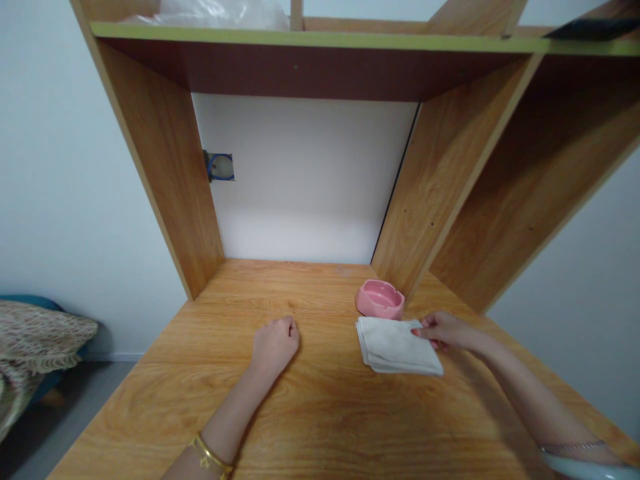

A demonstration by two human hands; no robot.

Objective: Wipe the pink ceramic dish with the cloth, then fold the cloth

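Observation:
My right hand (440, 331) pinches the right edge of a folded white cloth (395, 347), thumb on top and fingers beneath. The cloth lies in several flat layers at or just above the desk; I cannot tell whether it touches the wood. Just behind it stands a pink ashtray (380, 301) with notches in its rim, its front bottom edge partly covered by the cloth. My left hand (277, 341) rests on the desktop left of the cloth, curled into a fist with nothing visible in it.
The wooden desktop (320, 427) runs back to upright side panels (440, 180) under a shelf (320, 39). On the shelf lies clear plastic wrapping (225, 13). An uncovered wall box (220, 167) shows at the back left. A fringed woven cover (40, 340) drapes over something blue at left.

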